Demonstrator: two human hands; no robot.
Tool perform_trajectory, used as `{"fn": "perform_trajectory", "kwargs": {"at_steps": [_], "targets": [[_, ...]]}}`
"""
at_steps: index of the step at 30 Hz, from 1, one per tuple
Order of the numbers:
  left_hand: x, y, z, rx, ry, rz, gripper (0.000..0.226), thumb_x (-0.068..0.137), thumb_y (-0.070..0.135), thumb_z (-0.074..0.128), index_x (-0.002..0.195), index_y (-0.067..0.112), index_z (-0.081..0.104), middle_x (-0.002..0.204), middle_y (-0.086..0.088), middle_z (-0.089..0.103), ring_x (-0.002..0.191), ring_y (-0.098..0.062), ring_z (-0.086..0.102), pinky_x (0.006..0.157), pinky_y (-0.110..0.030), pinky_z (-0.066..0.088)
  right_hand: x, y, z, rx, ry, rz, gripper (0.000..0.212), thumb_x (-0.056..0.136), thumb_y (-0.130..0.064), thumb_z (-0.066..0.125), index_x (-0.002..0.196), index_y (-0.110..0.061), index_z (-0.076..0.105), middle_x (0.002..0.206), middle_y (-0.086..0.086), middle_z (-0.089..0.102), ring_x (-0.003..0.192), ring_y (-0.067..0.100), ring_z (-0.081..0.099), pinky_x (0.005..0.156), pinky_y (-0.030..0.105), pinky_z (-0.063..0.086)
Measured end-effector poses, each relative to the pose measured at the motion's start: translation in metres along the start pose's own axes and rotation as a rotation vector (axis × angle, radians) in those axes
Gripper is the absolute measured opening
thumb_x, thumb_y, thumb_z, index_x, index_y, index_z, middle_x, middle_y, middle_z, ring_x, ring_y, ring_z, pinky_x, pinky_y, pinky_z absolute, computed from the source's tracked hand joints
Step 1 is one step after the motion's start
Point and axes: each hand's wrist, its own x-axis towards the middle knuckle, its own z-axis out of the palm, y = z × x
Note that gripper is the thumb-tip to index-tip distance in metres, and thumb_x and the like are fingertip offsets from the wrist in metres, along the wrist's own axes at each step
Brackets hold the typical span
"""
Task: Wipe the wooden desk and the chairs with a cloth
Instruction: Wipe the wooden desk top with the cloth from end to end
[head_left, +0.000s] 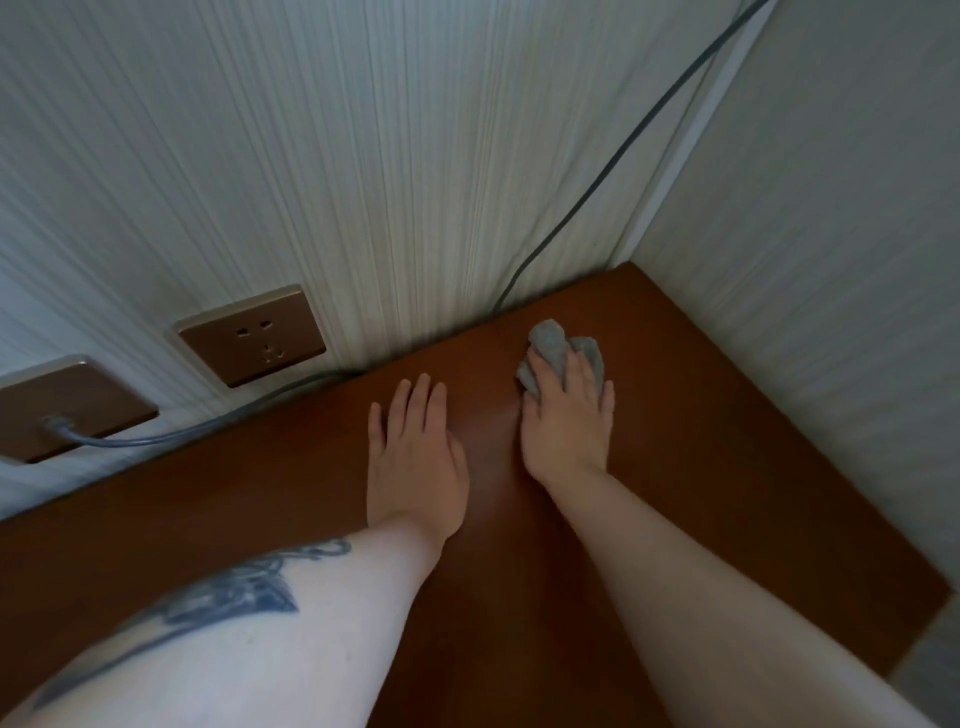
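A reddish-brown wooden desk (727, 415) fills the lower part of the view and fits into a wall corner. My right hand (566, 421) presses a crumpled grey cloth (553, 343) flat on the desktop near the back edge, fingers spread over it. To its left, my left hand (415, 457) lies palm down on the bare wood, fingers straight and slightly apart, holding nothing. No chair is in view.
White ribbed walls meet at the desk's far right corner. Two brown wall sockets (252, 335) (67, 405) sit at the left; a grey cable (171, 436) runs from the lower one along the desk's back edge. A dark cable (613, 156) hangs down the wall.
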Motion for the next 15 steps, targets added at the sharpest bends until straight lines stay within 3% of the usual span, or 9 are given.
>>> {"fn": "perform_trajectory", "kwargs": {"at_steps": [2, 4, 7, 9, 12, 15], "targets": [[0.001, -0.001, 0.002, -0.002, 0.001, -0.002, 0.068, 0.089, 0.034, 0.005, 0.150, 0.016, 0.029, 0.158, -0.002, 0.025, 0.147, -0.018, 0.014, 0.120, -0.041, 0.002, 0.004, -0.016, 0.008, 0.008, 0.019, -0.017, 0.050, 0.103, -0.034, 0.028, 0.153, -0.036, 0.021, 0.163, 0.000, 0.009, 0.149, 0.014, -0.002, 0.118, 0.041, -0.010], [0.002, -0.001, 0.003, -0.003, 0.004, -0.010, 0.067, 0.089, 0.033, 0.006, 0.150, 0.015, 0.028, 0.158, -0.002, 0.024, 0.147, -0.018, 0.014, 0.120, -0.041, 0.003, -0.001, -0.010, 0.006, 0.034, -0.038, -0.251, 0.052, 0.099, -0.036, 0.025, 0.151, -0.035, 0.028, 0.161, 0.001, 0.016, 0.149, 0.014, 0.003, 0.118, 0.041, -0.009], [0.002, 0.000, 0.004, -0.022, 0.016, -0.035, 0.066, 0.089, 0.031, 0.012, 0.150, 0.012, 0.029, 0.157, -0.006, 0.027, 0.147, -0.020, 0.016, 0.120, -0.044, 0.006, -0.007, 0.030, -0.013, 0.021, -0.251, -0.652, 0.053, 0.097, -0.043, 0.021, 0.148, -0.042, 0.030, 0.160, -0.005, 0.018, 0.148, 0.007, 0.003, 0.119, 0.038, -0.007], [0.002, 0.000, 0.003, -0.028, 0.040, -0.069, 0.064, 0.090, 0.032, 0.016, 0.148, 0.010, 0.032, 0.155, -0.008, 0.031, 0.146, -0.023, 0.019, 0.120, -0.047, 0.007, 0.006, 0.054, -0.026, -0.068, -0.308, -0.736, 0.052, 0.096, -0.046, 0.019, 0.147, -0.048, 0.027, 0.161, -0.007, 0.016, 0.147, 0.004, 0.000, 0.117, 0.032, -0.011], [0.001, 0.000, 0.005, 0.007, 0.049, -0.107, 0.062, 0.091, 0.032, 0.021, 0.147, 0.010, 0.035, 0.153, -0.008, 0.034, 0.145, -0.024, 0.021, 0.118, -0.053, 0.008, 0.024, 0.040, -0.019, -0.029, -0.163, -0.481, 0.051, 0.096, -0.042, 0.024, 0.147, -0.045, 0.031, 0.160, -0.003, 0.022, 0.147, 0.009, 0.008, 0.115, 0.029, -0.012], [0.001, -0.001, 0.007, 0.023, 0.070, -0.165, 0.061, 0.090, 0.033, 0.022, 0.144, 0.009, 0.039, 0.149, -0.009, 0.040, 0.142, -0.025, 0.027, 0.116, -0.057, 0.012, 0.015, -0.023, 0.008, 0.025, 0.001, -0.146, 0.056, 0.093, -0.034, 0.023, 0.148, -0.035, 0.036, 0.160, 0.002, 0.023, 0.148, 0.015, 0.009, 0.118, 0.039, -0.006]]}}
